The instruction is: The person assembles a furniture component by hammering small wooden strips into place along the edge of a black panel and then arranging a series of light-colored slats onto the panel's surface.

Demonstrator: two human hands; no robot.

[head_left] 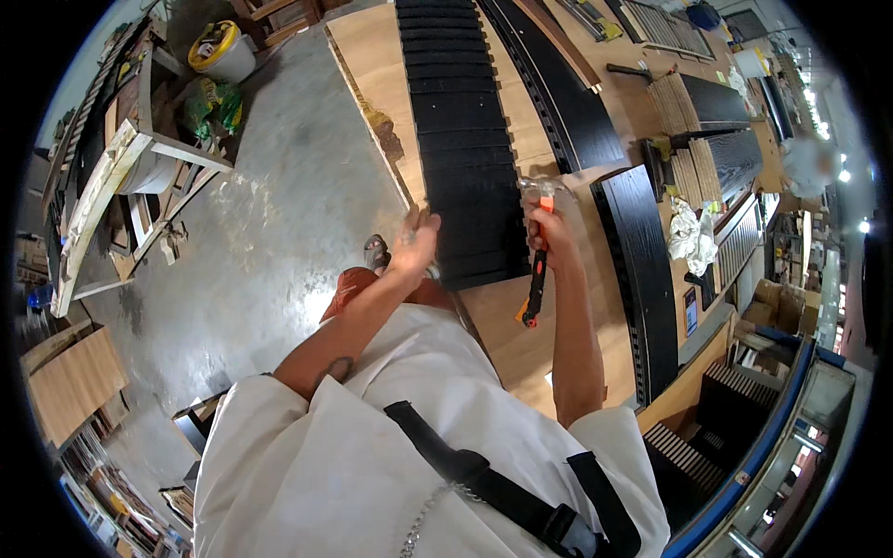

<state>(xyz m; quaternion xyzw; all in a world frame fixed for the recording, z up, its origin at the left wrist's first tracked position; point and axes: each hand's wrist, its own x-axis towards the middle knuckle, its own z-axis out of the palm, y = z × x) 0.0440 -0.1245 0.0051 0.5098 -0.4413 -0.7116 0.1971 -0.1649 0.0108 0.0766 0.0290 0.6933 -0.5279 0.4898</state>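
Right hand [547, 226] is wrapped tight around an orange-and-black handled hammer [537, 270], metal head up, just over the near end of a black slatted wood panel [462, 139] lying on the long plywood surface [372, 65]. Left hand [414, 244] sits at the panel's left edge with fingers half curled; can't tell if it's pinching anything. Further right there's a crumpled white plastic bag [690, 234] among more black panels. A yellow-lidded round bucket [221, 51] sits far back left on the floor.

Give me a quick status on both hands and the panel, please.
Right hand grips an orange-handled hammer. Left hand rests at the black slatted panel edge. Nothing in the way.
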